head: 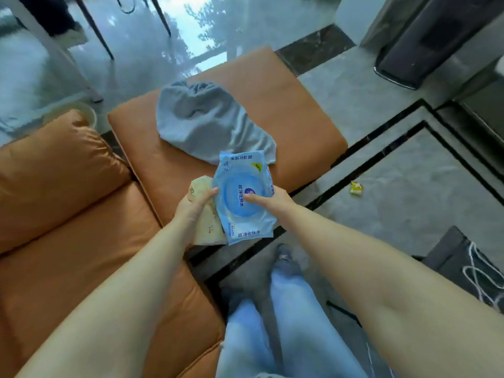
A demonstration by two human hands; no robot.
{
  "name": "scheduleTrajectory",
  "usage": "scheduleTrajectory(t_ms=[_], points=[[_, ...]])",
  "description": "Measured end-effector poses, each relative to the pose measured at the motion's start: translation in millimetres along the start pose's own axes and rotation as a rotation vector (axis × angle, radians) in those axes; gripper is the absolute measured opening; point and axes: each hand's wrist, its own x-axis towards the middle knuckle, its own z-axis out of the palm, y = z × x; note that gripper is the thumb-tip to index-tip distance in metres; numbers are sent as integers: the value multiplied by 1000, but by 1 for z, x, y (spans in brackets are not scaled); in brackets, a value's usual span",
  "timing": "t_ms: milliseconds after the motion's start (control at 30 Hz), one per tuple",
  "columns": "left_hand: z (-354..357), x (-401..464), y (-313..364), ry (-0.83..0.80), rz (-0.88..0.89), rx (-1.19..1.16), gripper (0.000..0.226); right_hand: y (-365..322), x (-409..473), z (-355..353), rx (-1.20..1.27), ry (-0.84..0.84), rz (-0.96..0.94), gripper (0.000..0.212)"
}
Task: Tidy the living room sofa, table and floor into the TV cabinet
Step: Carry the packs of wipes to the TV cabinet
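Note:
A blue wet-wipes pack (242, 192) is held up over the orange sofa's footstool section (300, 124). My right hand (272, 200) grips its right edge, thumb lying across the front. My left hand (192, 211) holds a beige tissue pack (207, 225) that sits just left of and partly behind the blue pack. A crumpled grey garment (204, 118) lies on the footstool beyond both packs. The orange sofa seat (81, 241) and a cushion (54, 165) fill the left.
A small yellow wrapper (356, 188) lies on the grey marble floor to the right. A dark bag with white cord (469, 268) sits at the right edge. A dark cabinet base (425, 42) stands far right. Chair legs (92, 23) stand on the glossy floor behind.

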Motion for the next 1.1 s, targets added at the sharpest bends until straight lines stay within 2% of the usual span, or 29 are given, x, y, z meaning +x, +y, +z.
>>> scheduleTrajectory(t_ms=[67, 100, 267, 433, 600, 733, 867, 1100], points=[[31, 3, 9, -63, 23, 66, 29, -4, -3, -35, 75, 69, -12, 44], [49, 8, 13, -97, 32, 109, 26, -4, -4, -56, 126, 113, -17, 44], [128, 16, 22, -145, -2, 279, 31, 8, -6, -141, 378, 397, -9, 45], [219, 11, 36, -196, -22, 346, 35, 30, -9, -235, 433, 677, 49, 57], [315, 7, 57, -200, 13, 411, 21, 38, -18, -318, 425, 808, 70, 45], [393, 9, 78, -278, 45, 516, 30, 39, -26, -378, 440, 917, 91, 53], [456, 10, 87, -340, 64, 570, 32, 39, -31, -425, 455, 945, 96, 53], [549, 33, 102, -446, 7, 673, 36, 33, -27, -494, 500, 1033, 124, 53]])
